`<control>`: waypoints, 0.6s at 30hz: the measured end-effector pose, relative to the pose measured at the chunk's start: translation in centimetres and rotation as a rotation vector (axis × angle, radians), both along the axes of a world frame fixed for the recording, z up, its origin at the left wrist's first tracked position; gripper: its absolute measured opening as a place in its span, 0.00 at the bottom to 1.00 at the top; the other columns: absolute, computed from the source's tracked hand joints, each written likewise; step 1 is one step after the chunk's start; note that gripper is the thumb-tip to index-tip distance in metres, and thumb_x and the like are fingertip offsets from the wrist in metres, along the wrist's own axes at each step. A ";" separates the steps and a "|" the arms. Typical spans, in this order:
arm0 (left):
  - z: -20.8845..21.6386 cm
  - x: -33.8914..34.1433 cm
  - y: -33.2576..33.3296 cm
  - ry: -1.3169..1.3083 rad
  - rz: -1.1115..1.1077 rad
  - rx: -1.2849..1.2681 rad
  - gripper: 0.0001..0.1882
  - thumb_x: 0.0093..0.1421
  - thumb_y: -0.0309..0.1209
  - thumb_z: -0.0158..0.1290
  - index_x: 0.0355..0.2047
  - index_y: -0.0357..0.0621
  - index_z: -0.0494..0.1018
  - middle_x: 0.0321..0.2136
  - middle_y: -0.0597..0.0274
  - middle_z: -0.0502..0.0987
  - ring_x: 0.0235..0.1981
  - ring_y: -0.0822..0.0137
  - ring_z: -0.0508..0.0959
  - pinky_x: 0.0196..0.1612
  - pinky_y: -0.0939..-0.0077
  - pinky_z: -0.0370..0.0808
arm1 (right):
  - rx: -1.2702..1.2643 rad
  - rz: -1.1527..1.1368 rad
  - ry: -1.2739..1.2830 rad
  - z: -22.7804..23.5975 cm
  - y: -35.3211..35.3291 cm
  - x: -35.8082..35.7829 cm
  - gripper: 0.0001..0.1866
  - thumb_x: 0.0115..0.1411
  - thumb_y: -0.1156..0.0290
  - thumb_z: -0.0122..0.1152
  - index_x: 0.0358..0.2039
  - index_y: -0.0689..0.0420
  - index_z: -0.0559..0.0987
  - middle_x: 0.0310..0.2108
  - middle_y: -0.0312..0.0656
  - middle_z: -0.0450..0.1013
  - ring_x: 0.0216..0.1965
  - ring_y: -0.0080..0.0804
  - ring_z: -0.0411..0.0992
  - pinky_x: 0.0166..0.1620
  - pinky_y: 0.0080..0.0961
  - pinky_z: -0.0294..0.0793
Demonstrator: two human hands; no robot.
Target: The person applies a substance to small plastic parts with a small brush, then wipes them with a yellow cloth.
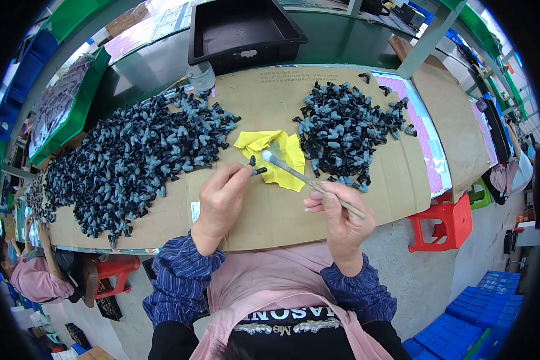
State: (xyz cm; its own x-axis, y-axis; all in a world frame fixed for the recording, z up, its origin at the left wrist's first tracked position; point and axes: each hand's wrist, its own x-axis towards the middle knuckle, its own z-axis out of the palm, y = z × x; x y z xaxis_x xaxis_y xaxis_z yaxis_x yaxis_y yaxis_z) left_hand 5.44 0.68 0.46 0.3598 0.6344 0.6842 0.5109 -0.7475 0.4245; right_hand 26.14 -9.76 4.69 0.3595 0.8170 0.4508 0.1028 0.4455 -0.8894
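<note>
Between the fingertips of my left hand is a small black-and-grey plastic figure part. My right hand is closed around the handle of a slim brush, whose pale tip points at that part, a little apart from it. Under the brush tip lies a crumpled yellow cloth with a greyish smudge. A large heap of similar black-and-grey parts spreads to the left on flattened cardboard. On the right sits a smaller heap of the same parts.
A black plastic bin stands at the back, with a clear cup before it. To the left is a green tray of greyish pieces. Red stools and blue crates stand beyond. Another person sits at far left.
</note>
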 end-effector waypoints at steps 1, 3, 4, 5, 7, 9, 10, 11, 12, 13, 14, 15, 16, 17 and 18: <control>0.0 -0.2 -0.1 0.000 -0.001 0.001 0.15 0.50 0.15 0.61 0.39 0.40 0.80 0.34 0.56 0.80 0.30 0.59 0.81 0.31 0.70 0.78 | -0.009 0.027 0.004 -0.1 0.4 -0.3 0.09 0.67 0.84 0.58 0.46 0.70 0.79 0.36 0.51 0.80 0.35 0.34 0.83 0.37 0.26 0.87; 0.1 -0.4 -0.2 0.103 -0.063 0.104 0.18 0.47 0.15 0.60 0.41 0.39 0.79 0.35 0.55 0.79 0.31 0.59 0.81 0.30 0.70 0.78 | -0.017 0.052 0.006 -0.1 0.9 -0.7 0.09 0.67 0.84 0.58 0.46 0.70 0.79 0.36 0.51 0.80 0.35 0.33 0.83 0.37 0.25 0.86; 0.3 -0.4 -0.2 0.102 -0.064 0.103 0.18 0.47 0.15 0.60 0.41 0.39 0.79 0.35 0.55 0.79 0.31 0.59 0.81 0.30 0.70 0.78 | -0.046 0.065 -0.037 0.0 1.1 -0.8 0.08 0.67 0.83 0.58 0.46 0.69 0.80 0.36 0.49 0.81 0.35 0.32 0.83 0.37 0.24 0.86; 0.7 -0.4 -0.2 0.132 -0.099 0.124 0.19 0.47 0.15 0.59 0.42 0.39 0.79 0.35 0.55 0.79 0.31 0.59 0.80 0.30 0.70 0.78 | -0.075 0.077 -0.080 0.0 1.2 -0.9 0.08 0.67 0.83 0.59 0.45 0.69 0.80 0.36 0.48 0.81 0.35 0.30 0.83 0.37 0.23 0.86; 1.0 -0.6 -0.1 0.165 -0.126 0.143 0.20 0.46 0.16 0.59 0.43 0.38 0.78 0.36 0.55 0.78 0.31 0.60 0.80 0.29 0.71 0.78 | -0.096 0.083 -0.097 0.1 1.2 -1.0 0.08 0.66 0.83 0.59 0.45 0.69 0.80 0.36 0.47 0.81 0.35 0.29 0.83 0.36 0.22 0.85; 1.1 -0.8 0.2 0.174 -0.160 0.189 0.21 0.46 0.16 0.59 0.44 0.38 0.78 0.36 0.56 0.78 0.30 0.60 0.79 0.29 0.71 0.78 | -0.118 0.086 -0.115 0.4 1.1 -0.9 0.07 0.66 0.83 0.60 0.44 0.69 0.81 0.36 0.46 0.81 0.34 0.27 0.83 0.35 0.21 0.85; 1.1 -0.9 0.2 0.173 -0.159 0.189 0.21 0.46 0.16 0.59 0.44 0.38 0.78 0.36 0.56 0.78 0.30 0.60 0.79 0.29 0.71 0.78 | -0.115 0.072 -0.144 0.5 0.9 -0.8 0.07 0.65 0.83 0.61 0.44 0.69 0.81 0.35 0.46 0.81 0.33 0.27 0.83 0.35 0.21 0.84; 1.1 -1.1 0.3 0.175 -0.137 0.192 0.21 0.46 0.16 0.59 0.43 0.38 0.78 0.36 0.56 0.78 0.30 0.60 0.79 0.29 0.71 0.78 | -0.113 0.058 -0.173 0.6 0.8 -0.7 0.07 0.65 0.83 0.61 0.43 0.68 0.81 0.35 0.46 0.81 0.33 0.27 0.83 0.34 0.21 0.83; 1.1 -1.2 0.3 0.177 -0.115 0.195 0.21 0.46 0.16 0.59 0.43 0.38 0.78 0.36 0.56 0.78 0.30 0.61 0.79 0.29 0.70 0.78 | -0.114 0.059 -0.173 0.6 0.7 -0.7 0.07 0.65 0.83 0.61 0.43 0.68 0.81 0.35 0.46 0.81 0.33 0.27 0.83 0.34 0.21 0.83; 1.0 -1.3 0.4 0.176 -0.114 0.194 0.21 0.46 0.16 0.59 0.43 0.38 0.78 0.36 0.56 0.78 0.30 0.61 0.79 0.29 0.70 0.78 | -0.119 0.060 -0.184 0.6 0.6 -0.7 0.07 0.65 0.83 0.61 0.43 0.68 0.81 0.35 0.46 0.81 0.32 0.27 0.83 0.34 0.21 0.83; 0.7 -1.4 0.5 0.153 -0.095 0.194 0.21 0.46 0.16 0.60 0.43 0.38 0.78 0.35 0.56 0.78 0.30 0.60 0.79 0.29 0.70 0.78 | -0.123 0.061 -0.195 0.6 0.4 -0.7 0.07 0.64 0.83 0.62 0.43 0.67 0.81 0.34 0.46 0.81 0.32 0.28 0.83 0.33 0.21 0.83; 0.4 -1.4 0.6 0.129 -0.076 0.193 0.20 0.46 0.16 0.60 0.43 0.38 0.78 0.35 0.55 0.78 0.30 0.60 0.80 0.29 0.70 0.77 | -0.124 0.062 -0.196 0.5 0.3 -0.8 0.07 0.64 0.83 0.62 0.43 0.67 0.81 0.34 0.46 0.81 0.32 0.28 0.83 0.33 0.21 0.83; 0.2 -1.3 0.5 0.129 -0.075 0.193 0.20 0.46 0.16 0.60 0.43 0.38 0.78 0.35 0.55 0.78 0.30 0.60 0.80 0.29 0.70 0.77 | -0.102 0.056 -0.213 0.4 0.2 -0.8 0.08 0.64 0.83 0.62 0.43 0.67 0.81 0.34 0.46 0.81 0.32 0.29 0.83 0.33 0.21 0.83; 0.1 -1.2 0.4 0.094 -0.048 0.161 0.19 0.47 0.16 0.62 0.42 0.38 0.78 0.34 0.55 0.78 0.29 0.59 0.80 0.29 0.69 0.77 | -0.079 0.051 -0.229 0.3 0.1 -0.9 0.08 0.63 0.84 0.62 0.43 0.67 0.81 0.34 0.46 0.81 0.32 0.29 0.83 0.33 0.21 0.82; -0.1 -1.2 0.4 0.059 -0.023 0.129 0.18 0.48 0.16 0.63 0.42 0.38 0.78 0.34 0.55 0.79 0.28 0.58 0.80 0.28 0.69 0.77 | -0.080 0.050 -0.229 0.2 -0.1 -0.9 0.08 0.63 0.84 0.62 0.43 0.67 0.81 0.34 0.46 0.81 0.32 0.29 0.83 0.33 0.21 0.82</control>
